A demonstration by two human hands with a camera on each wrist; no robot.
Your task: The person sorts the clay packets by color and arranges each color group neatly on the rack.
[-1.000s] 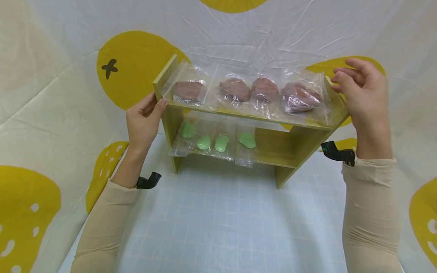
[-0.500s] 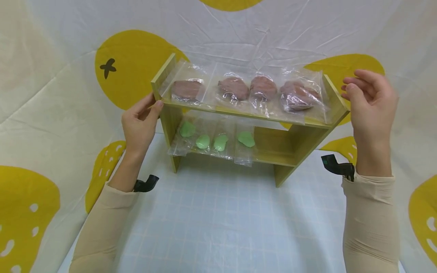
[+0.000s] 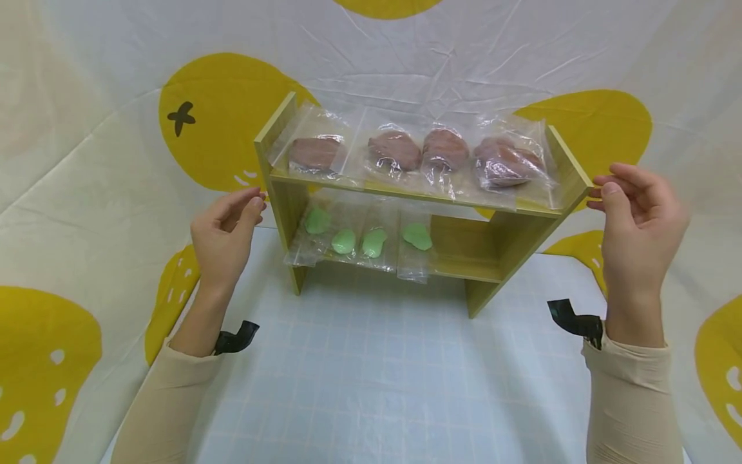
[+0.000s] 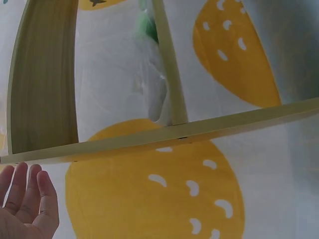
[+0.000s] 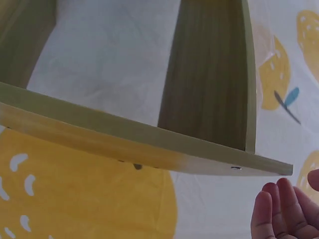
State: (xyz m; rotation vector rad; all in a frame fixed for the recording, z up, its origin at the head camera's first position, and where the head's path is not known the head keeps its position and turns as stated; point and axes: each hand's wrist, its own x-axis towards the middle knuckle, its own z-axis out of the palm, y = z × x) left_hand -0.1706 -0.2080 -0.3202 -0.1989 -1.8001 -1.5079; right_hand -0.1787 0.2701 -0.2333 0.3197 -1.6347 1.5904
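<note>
A small two-tier wooden shelf [image 3: 527, 245] stands upright between my hands. Clear zip bags with brownish-pink lumps [image 3: 394, 151] lie side by side along its top board. On the lower board, more clear bags hold flat green pieces [image 3: 373, 241], grouped toward the left. My left hand [image 3: 223, 238] is just outside the left side panel [image 4: 124, 142], fingers loosely bent and holding nothing. Beside the right side panel [image 5: 139, 142] is my right hand [image 3: 643, 225], its fingers relaxed and nothing in its grasp. Its fingertips are close to the panel's upper corner; contact cannot be made out.
The shelf stands on a pale blue gridded tablecloth [image 3: 371, 374]. Behind and around it hangs a white cloth [image 3: 429, 58] with large yellow fruit prints. A black wrist mount [image 3: 236, 338] sits on the left wrist, another black mount [image 3: 576, 319] on the right.
My left hand has let go of the shelf's left panel and moved down and left. My right hand has come down along the right side. Shelf and bags stay in place.
</note>
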